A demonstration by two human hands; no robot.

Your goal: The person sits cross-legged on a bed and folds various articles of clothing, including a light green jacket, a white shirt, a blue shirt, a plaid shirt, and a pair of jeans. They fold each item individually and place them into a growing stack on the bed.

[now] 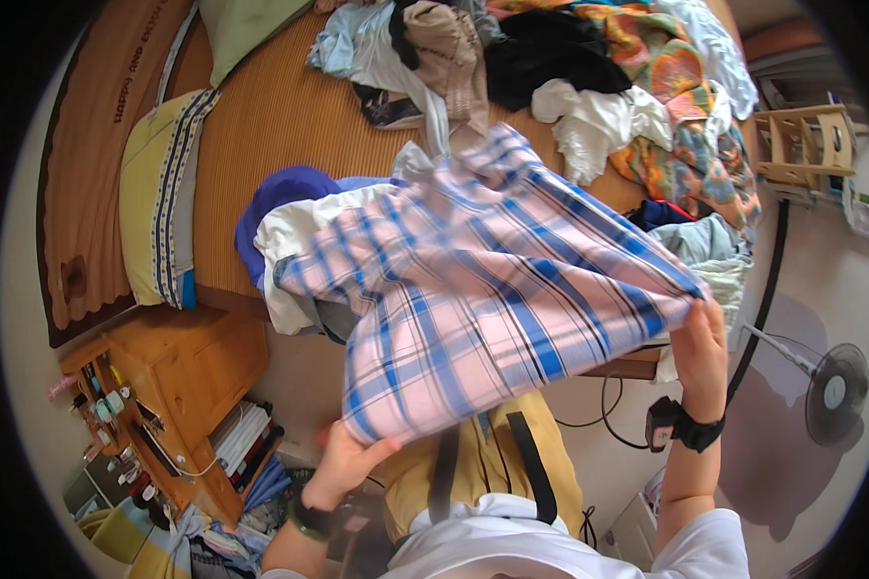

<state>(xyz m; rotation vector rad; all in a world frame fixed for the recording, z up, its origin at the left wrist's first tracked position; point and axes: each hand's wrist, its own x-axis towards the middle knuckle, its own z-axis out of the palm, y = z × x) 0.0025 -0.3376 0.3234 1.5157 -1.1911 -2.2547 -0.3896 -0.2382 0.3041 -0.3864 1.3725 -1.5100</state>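
Observation:
A pink and blue plaid shirt (478, 311) is stretched between my two hands above the near edge of the bed, its upper part blurred. My left hand (347, 459) grips its lower left corner, thumb on top. The lower right corner is pinched in my right hand (699, 347), higher up and to the right. Beneath the shirt's left side lie a white garment (297, 224) and a purple-blue garment (282, 188), both partly hidden by it.
Crumpled clothes cover the far side of the bed (261, 137), among them a black garment (550, 61) and a floral cloth (666, 65). A yellow pillow (156, 203) sits at left. A wooden cabinet (181, 362) stands lower left, a fan (834, 391) at right.

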